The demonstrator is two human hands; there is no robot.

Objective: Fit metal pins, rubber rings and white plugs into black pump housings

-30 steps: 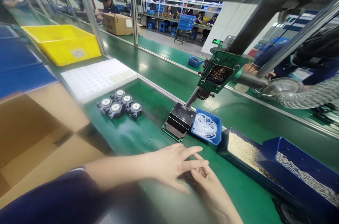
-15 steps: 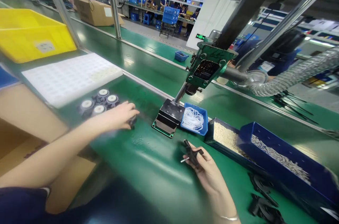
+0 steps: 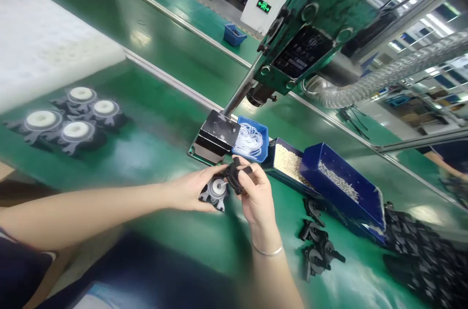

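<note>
In front of the press base, my left hand (image 3: 193, 190) grips a black housing with a white round centre (image 3: 218, 187). My right hand (image 3: 257, 192) pinches a black plastic cover (image 3: 234, 176) with stubby pipe ends. The cover is tilted right beside the housing, and a thin pale pin seems to run between them; whether the two parts touch I cannot tell. Several like housings with white discs (image 3: 78, 130) rest on the green tabletop at left. More black covers (image 3: 319, 245) lie to the right of my right forearm.
A green press (image 3: 303, 50) rises over its black base block (image 3: 219, 131). Behind my hands are a blue tray of white rings (image 3: 264, 145), a bin of cream-coloured pieces (image 3: 288, 160) and a dark blue bin of metal pins (image 3: 340, 180). A white sheet (image 3: 54, 41) lies upper left.
My left hand has come from the left group to the middle with a housing. My right hand has raised the black cover beside it. The head view has shifted right and closer.
</note>
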